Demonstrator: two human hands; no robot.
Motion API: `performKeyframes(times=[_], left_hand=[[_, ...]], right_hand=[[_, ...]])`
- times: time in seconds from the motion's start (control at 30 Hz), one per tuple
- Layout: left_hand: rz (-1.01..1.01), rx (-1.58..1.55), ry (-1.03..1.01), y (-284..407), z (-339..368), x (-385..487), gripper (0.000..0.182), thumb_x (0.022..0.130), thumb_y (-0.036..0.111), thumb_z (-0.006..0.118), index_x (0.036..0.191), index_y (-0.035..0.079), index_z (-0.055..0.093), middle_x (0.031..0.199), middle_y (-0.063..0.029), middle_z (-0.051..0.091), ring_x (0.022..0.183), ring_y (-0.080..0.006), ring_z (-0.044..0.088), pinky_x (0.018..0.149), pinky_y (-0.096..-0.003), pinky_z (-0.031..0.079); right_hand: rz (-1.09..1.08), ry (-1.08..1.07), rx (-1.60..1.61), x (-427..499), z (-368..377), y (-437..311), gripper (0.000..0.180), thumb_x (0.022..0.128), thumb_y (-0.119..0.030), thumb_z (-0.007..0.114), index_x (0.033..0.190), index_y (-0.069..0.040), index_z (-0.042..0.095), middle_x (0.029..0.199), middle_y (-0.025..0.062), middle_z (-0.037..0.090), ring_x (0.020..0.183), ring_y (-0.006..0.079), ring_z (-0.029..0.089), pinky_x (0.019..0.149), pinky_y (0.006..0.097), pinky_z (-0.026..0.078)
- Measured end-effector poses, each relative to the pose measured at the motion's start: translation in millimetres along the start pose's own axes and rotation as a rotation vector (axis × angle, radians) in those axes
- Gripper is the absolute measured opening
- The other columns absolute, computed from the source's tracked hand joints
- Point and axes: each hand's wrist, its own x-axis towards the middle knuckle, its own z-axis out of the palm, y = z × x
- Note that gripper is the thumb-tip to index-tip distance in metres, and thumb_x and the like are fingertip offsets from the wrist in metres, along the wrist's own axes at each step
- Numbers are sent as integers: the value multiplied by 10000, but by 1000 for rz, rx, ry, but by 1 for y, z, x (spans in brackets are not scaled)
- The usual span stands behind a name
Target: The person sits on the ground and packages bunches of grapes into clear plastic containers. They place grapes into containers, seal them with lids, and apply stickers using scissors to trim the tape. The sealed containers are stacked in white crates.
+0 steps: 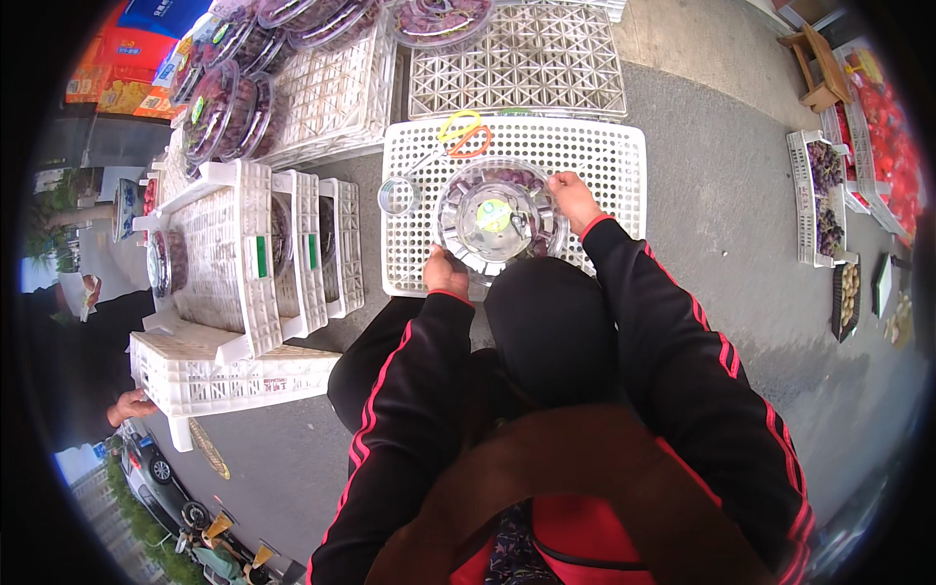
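Note:
A round transparent plastic container of dark red grapes (500, 219) rests on an upturned white perforated crate (614, 157) in front of me. Its lid carries a round green and yellow sticker. My left hand (446, 274) grips the near left rim, with its fingers partly hidden. At the far right rim, my right hand (574, 199) holds the edge between thumb and fingers. Scissors (468, 137) with one yellow and one orange-red handle loop lie beyond the container. By their blades, a roll of transparent tape (399, 196) sits at the crate's left edge.
White crates (208, 270) stand at the left, near another person's hand (131, 406). Lidded grape containers (212, 110) are piled at the upper left. Another upturned crate (515, 66) adjoins mine at the far side. A crate of grapes (824, 201) sits on the right.

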Motion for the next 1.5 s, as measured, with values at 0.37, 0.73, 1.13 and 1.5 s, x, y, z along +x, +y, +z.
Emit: performKeyframes(times=[0.37,0.73,1.13,1.5], left_hand=[[-60,15,-11,-14,-39,15,272,1026,299,468,1055,51,573,997,-9,608,903,-118,581,844,-270,496],[-251,97,-83,-19,6,-103,453,1017,452,363,1211,58,475,1201,-127,538,1122,-336,536,1012,-514,431],[-376,-83,-131,-35,-25,-91,273,1036,353,366,1160,151,502,1132,-58,569,993,-214,546,844,-388,478],[-72,150,-50,-50,-32,-86,192,1025,267,461,1123,102,461,965,-42,589,833,-193,577,746,-370,499]], right_hand=[[118,-32,171,-44,-8,26,222,1009,-239,497,1078,-37,559,891,27,567,792,119,492,714,298,440],[175,-220,222,-46,-18,59,272,1045,-202,405,1198,21,431,1063,125,538,925,223,587,842,420,522],[149,-343,512,-67,-24,58,216,1033,-170,413,1159,-15,497,1100,101,601,966,204,595,884,392,503],[82,-540,149,-81,-12,42,153,984,-71,486,1096,27,525,972,99,651,808,143,632,734,302,532]])
